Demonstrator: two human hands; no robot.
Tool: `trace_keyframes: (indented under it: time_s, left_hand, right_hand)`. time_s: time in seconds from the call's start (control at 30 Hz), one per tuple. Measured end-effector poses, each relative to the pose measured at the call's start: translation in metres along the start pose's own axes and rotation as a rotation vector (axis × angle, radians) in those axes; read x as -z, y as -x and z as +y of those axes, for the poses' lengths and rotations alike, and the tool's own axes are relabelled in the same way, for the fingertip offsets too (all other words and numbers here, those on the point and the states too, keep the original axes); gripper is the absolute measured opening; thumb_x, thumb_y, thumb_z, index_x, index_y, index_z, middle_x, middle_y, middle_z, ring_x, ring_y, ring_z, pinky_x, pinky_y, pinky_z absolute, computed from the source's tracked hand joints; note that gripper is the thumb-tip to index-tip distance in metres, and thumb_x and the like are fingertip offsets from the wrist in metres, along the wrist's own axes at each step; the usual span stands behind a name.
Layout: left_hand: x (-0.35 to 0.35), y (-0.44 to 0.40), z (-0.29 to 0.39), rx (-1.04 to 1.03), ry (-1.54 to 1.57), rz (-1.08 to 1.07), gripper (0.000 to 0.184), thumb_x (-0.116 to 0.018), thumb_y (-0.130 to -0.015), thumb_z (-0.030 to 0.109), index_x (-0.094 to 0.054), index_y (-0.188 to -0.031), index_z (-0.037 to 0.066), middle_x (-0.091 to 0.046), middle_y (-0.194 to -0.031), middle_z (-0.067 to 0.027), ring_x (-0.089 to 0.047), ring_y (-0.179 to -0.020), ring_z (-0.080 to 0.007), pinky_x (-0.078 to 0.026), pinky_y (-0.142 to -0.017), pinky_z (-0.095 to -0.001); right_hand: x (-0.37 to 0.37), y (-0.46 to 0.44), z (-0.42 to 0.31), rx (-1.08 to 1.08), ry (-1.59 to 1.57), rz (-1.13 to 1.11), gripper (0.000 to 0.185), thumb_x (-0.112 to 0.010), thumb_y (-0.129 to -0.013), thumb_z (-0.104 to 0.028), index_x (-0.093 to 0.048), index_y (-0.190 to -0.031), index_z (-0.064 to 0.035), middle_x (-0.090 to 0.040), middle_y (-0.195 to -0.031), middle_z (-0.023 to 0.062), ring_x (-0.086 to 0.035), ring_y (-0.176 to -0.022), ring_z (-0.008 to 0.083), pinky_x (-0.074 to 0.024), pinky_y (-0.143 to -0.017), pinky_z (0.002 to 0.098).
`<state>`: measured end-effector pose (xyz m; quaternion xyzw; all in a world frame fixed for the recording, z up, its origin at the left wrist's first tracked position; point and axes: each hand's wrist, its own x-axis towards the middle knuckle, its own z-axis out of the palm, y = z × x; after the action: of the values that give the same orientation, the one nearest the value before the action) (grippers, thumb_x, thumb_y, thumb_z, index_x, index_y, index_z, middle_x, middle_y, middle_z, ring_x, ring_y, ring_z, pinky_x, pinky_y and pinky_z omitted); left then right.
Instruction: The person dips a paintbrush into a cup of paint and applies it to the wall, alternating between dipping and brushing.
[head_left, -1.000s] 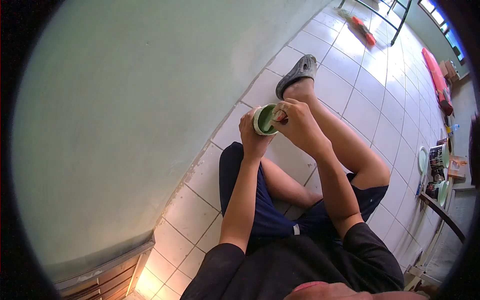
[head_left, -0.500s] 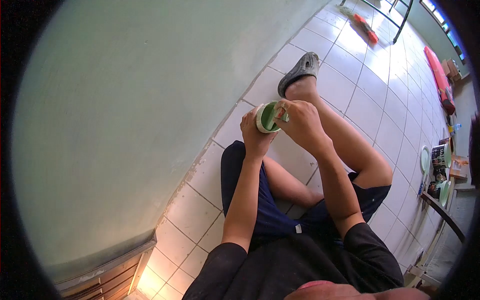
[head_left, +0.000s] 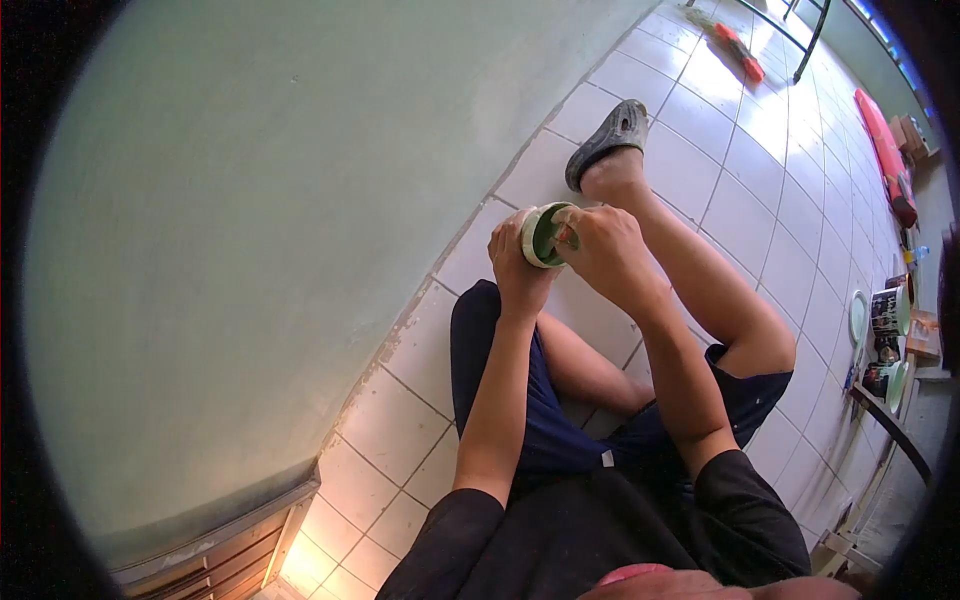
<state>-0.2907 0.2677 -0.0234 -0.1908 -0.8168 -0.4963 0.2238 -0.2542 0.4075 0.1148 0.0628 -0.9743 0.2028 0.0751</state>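
Observation:
My left hand is wrapped round a small white cup, which is tilted so that its mouth faces right. Green paint coats the inside of the cup. In my right hand, closed at the cup's rim, is a paintbrush smeared with green, with a bit of red on its handle. The brush's lower end is inside the cup, and my fingers cover much of the rest. Both hands are above the floor between my bent legs.
A pale green wall rises on the left above white floor tiles. Paint buckets stand at the right beside a lid. An orange-handled broom lies farther off near metal legs. A wooden frame is at lower left.
The paintbrush has gone deeper into the cup and shows less above the rim. The cup's mouth has turned more to the right. The whole view has shifted slightly.

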Motion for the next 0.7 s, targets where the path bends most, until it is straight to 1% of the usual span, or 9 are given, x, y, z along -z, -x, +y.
trace_keyframes:
  time_s: [0.13, 0.2, 0.23, 0.3, 0.43, 0.5, 0.53, 0.6, 0.7]
  left_hand:
    - [0.001, 0.000, -0.004, 0.035, 0.032, 0.001, 0.088, -0.097, -0.063, 0.024, -0.057, -0.138, 0.005, -0.067, -0.128, -0.0120, -0.059, -0.123, -0.0368, -0.043, -0.110, -0.0499]
    - [0.000, 0.000, -0.005, 0.006, -0.017, 0.011, 0.088, -0.097, -0.062, 0.025, -0.057, -0.138, 0.005, -0.067, -0.128, -0.0127, -0.059, -0.123, -0.0371, -0.043, -0.111, -0.0501]
    - [0.000, 0.000, -0.005, 0.007, -0.015, 0.014, 0.088, -0.097, -0.062, 0.025, -0.057, -0.138, 0.005, -0.067, -0.128, -0.0127, -0.059, -0.123, -0.0371, -0.043, -0.111, -0.0501]
    - [-0.002, 0.000, -0.003, 0.014, 0.008, 0.029, 0.087, -0.097, -0.062, 0.025, -0.057, -0.137, 0.005, -0.067, -0.127, -0.0126, -0.059, -0.123, -0.0373, -0.043, -0.110, -0.0501]
    - [0.003, -0.001, -0.002, 0.009, -0.008, 0.022, 0.086, -0.097, -0.063, 0.024, -0.057, -0.137, 0.005, -0.067, -0.127, -0.0125, -0.059, -0.123, -0.0371, -0.043, -0.110, -0.0498]
    - [0.004, -0.001, 0.001, 0.085, 0.012, 0.035, 0.085, -0.096, -0.063, 0.022, -0.058, -0.137, 0.005, -0.067, -0.127, -0.0121, -0.060, -0.123, -0.0368, -0.043, -0.110, -0.0497]
    - [0.003, -0.001, 0.000, 0.088, 0.012, 0.039, 0.085, -0.096, -0.063, 0.022, -0.058, -0.137, 0.005, -0.067, -0.127, -0.0121, -0.060, -0.123, -0.0368, -0.043, -0.110, -0.0497]
    - [0.000, -0.003, 0.000, 0.010, 0.010, 0.048, 0.085, -0.096, -0.062, 0.020, -0.058, -0.137, 0.006, -0.066, -0.127, -0.0116, -0.060, -0.123, -0.0367, -0.043, -0.109, -0.0498]
    - [-0.004, -0.002, 0.000, 0.009, 0.001, 0.048, 0.086, -0.096, -0.061, 0.019, -0.058, -0.137, 0.006, -0.066, -0.126, -0.0115, -0.059, -0.123, -0.0365, -0.043, -0.108, -0.0499]
  right_hand:
    - [-0.005, 0.000, 0.003, 0.014, -0.050, 0.034, 0.022, -0.077, -0.080, -0.018, -0.072, -0.092, -0.0004, -0.070, -0.080, 0.0221, -0.069, -0.082, 0.0421, -0.0542, -0.076, 0.0510]
    - [-0.004, -0.001, 0.004, 0.094, -0.095, 0.139, 0.015, -0.072, -0.086, -0.016, -0.074, -0.091, -0.0021, -0.069, -0.074, 0.0219, -0.070, -0.073, 0.0404, -0.0537, -0.071, 0.0510]
    - [-0.004, 0.000, 0.003, 0.095, -0.092, 0.138, 0.015, -0.072, -0.086, -0.016, -0.074, -0.091, -0.0021, -0.069, -0.074, 0.0219, -0.070, -0.073, 0.0404, -0.0537, -0.071, 0.0510]
    - [-0.004, 0.002, 0.000, 0.066, 0.012, 0.066, 0.017, -0.072, -0.086, -0.018, -0.075, -0.093, -0.0018, -0.070, -0.076, 0.0224, -0.071, -0.076, 0.0401, -0.0541, -0.072, 0.0505]
    - [0.002, 0.002, 0.001, 0.049, -0.061, 0.045, 0.019, -0.074, -0.085, -0.018, -0.075, -0.095, -0.0014, -0.071, -0.079, 0.0228, -0.072, -0.079, 0.0403, -0.0547, -0.074, 0.0499]
    - [0.014, 0.002, -0.001, 0.087, -0.176, 0.148, 0.019, -0.075, -0.084, -0.017, -0.075, -0.095, -0.0011, -0.072, -0.082, 0.0230, -0.072, -0.080, 0.0409, -0.0552, -0.076, 0.0499]
    - [0.016, 0.001, -0.002, 0.091, -0.175, 0.145, 0.019, -0.075, -0.084, -0.017, -0.075, -0.095, -0.0011, -0.072, -0.082, 0.0230, -0.072, -0.080, 0.0409, -0.0552, -0.076, 0.0499]
    - [0.018, -0.001, -0.005, 0.104, -0.164, 0.139, 0.019, -0.076, -0.083, -0.015, -0.075, -0.096, -0.0010, -0.072, -0.082, 0.0224, -0.072, -0.081, 0.0405, -0.0554, -0.076, 0.0498]
    - [0.007, -0.005, -0.001, 0.084, -0.073, 0.053, 0.019, -0.076, -0.084, -0.016, -0.075, -0.097, -0.0017, -0.072, -0.082, 0.0213, -0.073, -0.081, 0.0398, -0.0557, -0.076, 0.0495]
